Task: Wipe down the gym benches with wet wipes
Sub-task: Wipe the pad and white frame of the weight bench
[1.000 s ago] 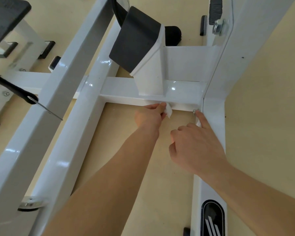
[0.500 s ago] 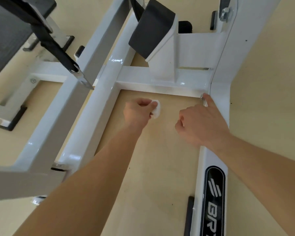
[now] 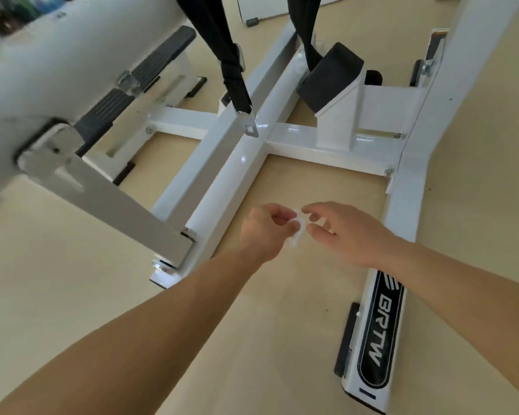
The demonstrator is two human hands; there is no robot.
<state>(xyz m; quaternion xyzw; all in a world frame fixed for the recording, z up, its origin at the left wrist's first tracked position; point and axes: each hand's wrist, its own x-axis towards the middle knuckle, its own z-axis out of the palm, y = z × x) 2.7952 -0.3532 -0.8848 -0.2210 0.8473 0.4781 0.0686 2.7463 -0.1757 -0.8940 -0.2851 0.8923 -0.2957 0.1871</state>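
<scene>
Wet wipe [image 3: 297, 232] pinched between left hand [image 3: 264, 233] and right hand [image 3: 349, 235], white frame [image 3: 306, 145] and black strap [image 3: 233, 70] beyond.

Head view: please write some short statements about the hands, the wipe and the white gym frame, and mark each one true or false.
1. The wipe is pressed against the cross beam. False: it is held in the air over the floor, apart from the beam.
2. The left hand and the right hand both pinch the wipe. True.
3. The label on the base rail reads BRTW. True.
4. The buckle of the black strap lies on the floor. False: it hangs in front of the centre beam.
</scene>
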